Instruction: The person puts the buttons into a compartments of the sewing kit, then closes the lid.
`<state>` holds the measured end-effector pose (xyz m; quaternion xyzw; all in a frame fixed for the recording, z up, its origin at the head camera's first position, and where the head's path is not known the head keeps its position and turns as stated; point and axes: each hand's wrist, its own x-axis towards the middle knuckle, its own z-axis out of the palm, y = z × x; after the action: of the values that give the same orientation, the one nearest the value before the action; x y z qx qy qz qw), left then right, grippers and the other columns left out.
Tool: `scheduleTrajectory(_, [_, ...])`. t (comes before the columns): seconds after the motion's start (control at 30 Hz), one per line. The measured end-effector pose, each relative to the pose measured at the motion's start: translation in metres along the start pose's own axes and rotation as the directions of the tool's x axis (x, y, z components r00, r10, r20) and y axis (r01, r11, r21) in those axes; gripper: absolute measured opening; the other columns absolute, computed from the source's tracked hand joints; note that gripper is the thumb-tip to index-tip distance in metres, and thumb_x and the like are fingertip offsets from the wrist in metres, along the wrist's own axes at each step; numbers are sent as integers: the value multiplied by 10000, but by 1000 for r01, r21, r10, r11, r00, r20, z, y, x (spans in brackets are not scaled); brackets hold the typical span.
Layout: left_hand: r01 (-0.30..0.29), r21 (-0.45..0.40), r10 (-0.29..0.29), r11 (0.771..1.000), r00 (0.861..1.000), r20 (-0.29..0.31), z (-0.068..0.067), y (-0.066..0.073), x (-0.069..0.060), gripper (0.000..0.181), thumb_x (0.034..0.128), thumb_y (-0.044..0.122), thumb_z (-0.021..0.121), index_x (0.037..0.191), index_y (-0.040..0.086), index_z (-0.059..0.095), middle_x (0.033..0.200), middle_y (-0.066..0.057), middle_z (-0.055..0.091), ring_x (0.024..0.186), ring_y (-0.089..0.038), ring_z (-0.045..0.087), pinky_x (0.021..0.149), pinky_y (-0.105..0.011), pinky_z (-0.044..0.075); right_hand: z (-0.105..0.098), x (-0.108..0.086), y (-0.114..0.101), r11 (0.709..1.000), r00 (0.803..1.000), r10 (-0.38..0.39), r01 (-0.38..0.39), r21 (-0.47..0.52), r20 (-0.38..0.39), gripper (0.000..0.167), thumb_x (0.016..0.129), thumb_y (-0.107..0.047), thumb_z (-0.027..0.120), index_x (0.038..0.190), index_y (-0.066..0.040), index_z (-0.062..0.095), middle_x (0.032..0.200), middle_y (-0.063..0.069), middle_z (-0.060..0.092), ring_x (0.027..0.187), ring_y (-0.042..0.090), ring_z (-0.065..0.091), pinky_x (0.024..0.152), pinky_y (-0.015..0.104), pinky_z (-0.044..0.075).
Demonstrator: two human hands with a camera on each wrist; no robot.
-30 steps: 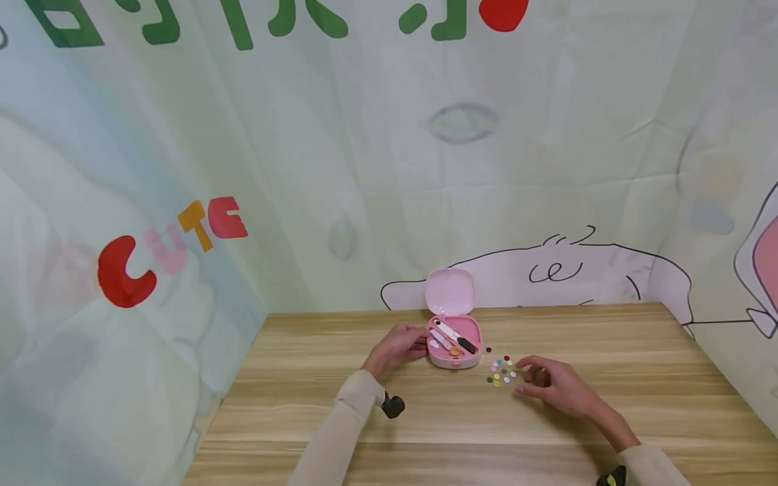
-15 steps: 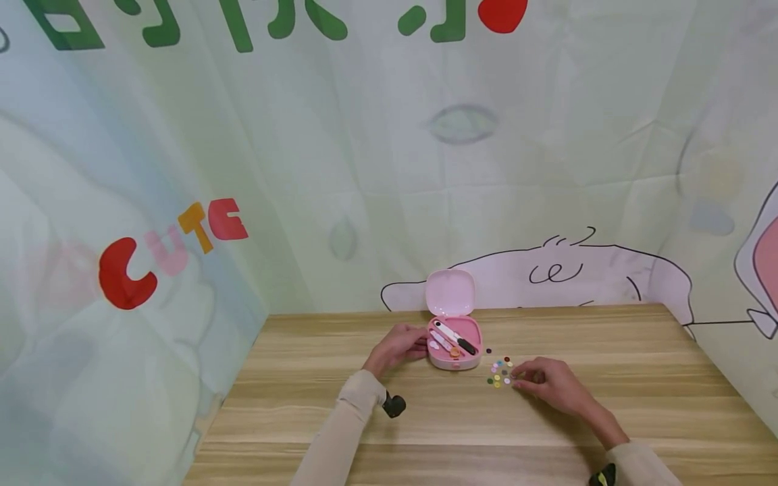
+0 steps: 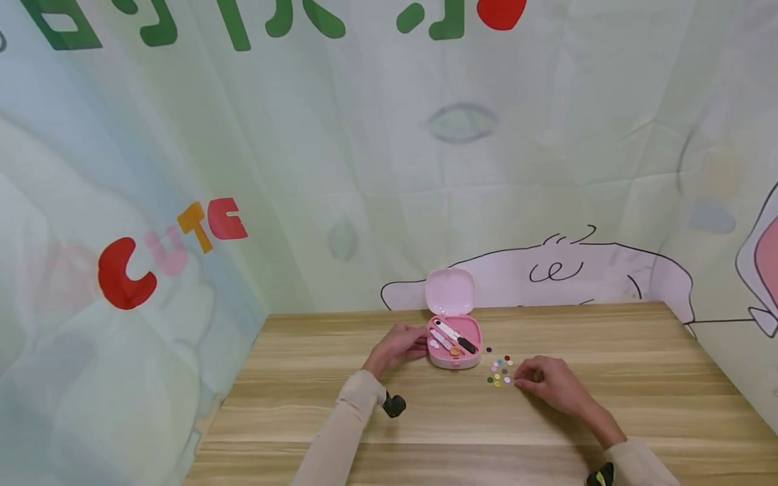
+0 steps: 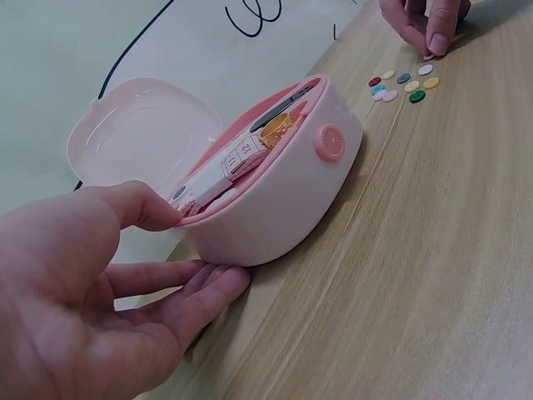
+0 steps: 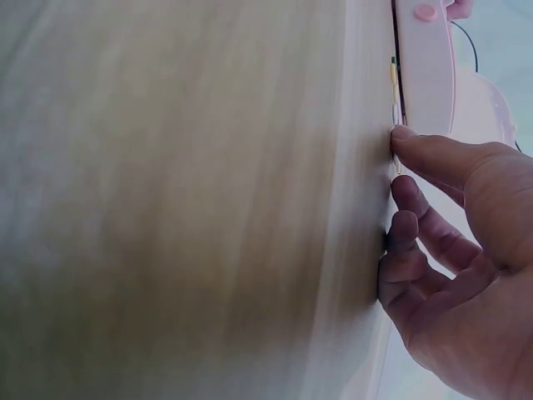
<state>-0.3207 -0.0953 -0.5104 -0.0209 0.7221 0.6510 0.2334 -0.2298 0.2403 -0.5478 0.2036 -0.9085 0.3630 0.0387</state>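
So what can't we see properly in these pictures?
Green letters: head view, tops cut off by top edge.
Whether the right fingers hold anything: left wrist view, too tiny.
Inside the pink box: right wrist view, behind its front wall.
Any holes in buttons: head view, too small.

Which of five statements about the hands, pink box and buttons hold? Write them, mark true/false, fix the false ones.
1. The lid of the pink box stands open. True.
2. All the buttons are red. False: green, blue and white ones show too.
3. The left hand touches the pink box. True.
4. The black-handled tool lies outside the pink box. False: it lies inside.
5. The right hand is nearer the buttons than the left hand is. True.
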Motion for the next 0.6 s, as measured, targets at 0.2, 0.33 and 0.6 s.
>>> scheduleTrajectory(0.2, [4, -1, -4, 1000, 1000, -9, 0, -1, 3, 253, 1019, 121, 588, 1130, -79, 697, 989, -130, 720, 867, -168, 673, 885, -339, 618, 0, 1, -2, 998, 998, 67, -67, 0, 15, 121, 900, -103, 807, 896, -158, 700, 782, -101, 618, 712, 64, 544, 621, 232, 496])
scheduleTrajectory(0.33, [0, -1, 0, 1000, 1000, -6, 0, -1, 1, 256, 1018, 128, 599, 1134, -79, 694, 1004, -144, 718, 876, -179, 672, 900, -357, 615, -1, 1, -4, 996, 996, 88, -88, 1, 25, 87, 909, -92, 792, 926, -133, 717, 780, -93, 617, 708, 62, 543, 619, 229, 498])
scheduleTrajectory(0.6, [2, 3, -2, 1000, 1000, 2, -1, 0, 1, 282, 1035, 142, 590, 1174, -83, 688, 1046, -163, 721, 905, -192, 676, 958, -401, 593, -2, 0, -6, 997, 997, 74, -74, 3, 34, 65, 914, -95, 788, 901, -113, 727, 759, -96, 610, 683, 44, 513, 599, 219, 467])
